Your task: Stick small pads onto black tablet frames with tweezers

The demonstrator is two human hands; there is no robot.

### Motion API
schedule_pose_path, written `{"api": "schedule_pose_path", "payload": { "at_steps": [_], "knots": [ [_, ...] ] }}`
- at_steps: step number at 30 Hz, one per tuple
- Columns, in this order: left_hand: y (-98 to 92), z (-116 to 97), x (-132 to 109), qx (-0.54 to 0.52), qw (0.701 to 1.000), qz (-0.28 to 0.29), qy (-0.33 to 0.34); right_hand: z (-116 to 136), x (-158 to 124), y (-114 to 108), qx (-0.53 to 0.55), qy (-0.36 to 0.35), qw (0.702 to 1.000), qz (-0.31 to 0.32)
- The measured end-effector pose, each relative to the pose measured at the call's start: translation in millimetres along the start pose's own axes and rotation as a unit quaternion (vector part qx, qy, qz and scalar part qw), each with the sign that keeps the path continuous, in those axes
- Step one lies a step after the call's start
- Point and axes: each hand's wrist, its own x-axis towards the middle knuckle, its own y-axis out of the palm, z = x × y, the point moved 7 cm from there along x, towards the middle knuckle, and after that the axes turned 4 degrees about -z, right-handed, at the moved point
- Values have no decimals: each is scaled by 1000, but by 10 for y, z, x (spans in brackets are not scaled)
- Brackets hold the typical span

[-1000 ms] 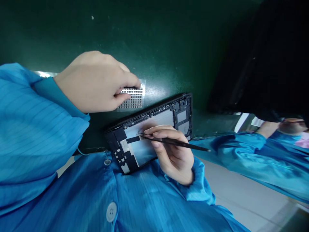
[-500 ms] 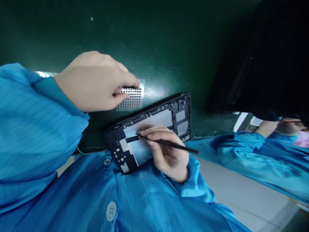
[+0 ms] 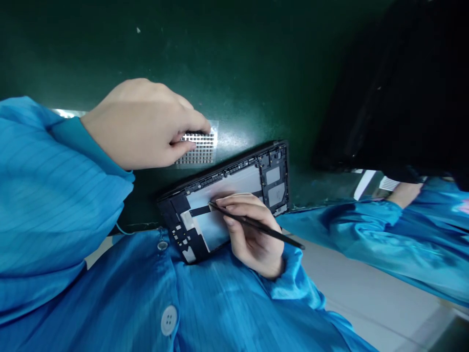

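Note:
An opened black phone frame (image 3: 271,166) with a pale inner plate lies tilted at the near edge of the dark green table (image 3: 238,63). My right hand (image 3: 249,234) rests on it, fingers closed around thin black tweezers (image 3: 256,225), whose tip touches a small black strip (image 3: 200,210) on the plate. My left hand (image 3: 142,124) is higher up, fingers pinched on a clear sheet of small grey squares (image 3: 200,146) lying flat on the table. Both arms are in blue striped sleeves.
A dark, shadowed mass (image 3: 395,83) fills the upper right of the table. Another person's blue sleeve (image 3: 384,234) and hand (image 3: 403,193) reach in at the right. Pale floor (image 3: 366,298) shows below.
The tweezers' rear end has dropped lower while the tip stays on the black strip. My left hand holds still on the sheet. The other person's hand has shifted at the right.

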Motion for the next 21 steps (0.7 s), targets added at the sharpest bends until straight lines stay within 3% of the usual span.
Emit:
{"api": "schedule_pose_path", "payload": {
  "at_steps": [3,6,10,13,17,21],
  "knots": [
    [-14,12,14,-11,1000,-8,7,24,12,11,8,-4,1000,3],
    [-140,-114,-75,-34,998,-48,20,-46,-24,-88,76,58,993,-67],
    [-260,-651,-398,-111,987,-77,88,11,-114,-281,118,63,981,-138],
    [-221,-1062,-633,-274,952,-67,119,174,-177,-384,112,20,983,-141],
    [-151,-1302,-813,-404,909,-79,70,348,-326,-403,136,-33,982,-128],
    [-163,-1247,-1171,-393,912,-116,-7,323,-456,-504,242,16,954,-177]
  ]
}}
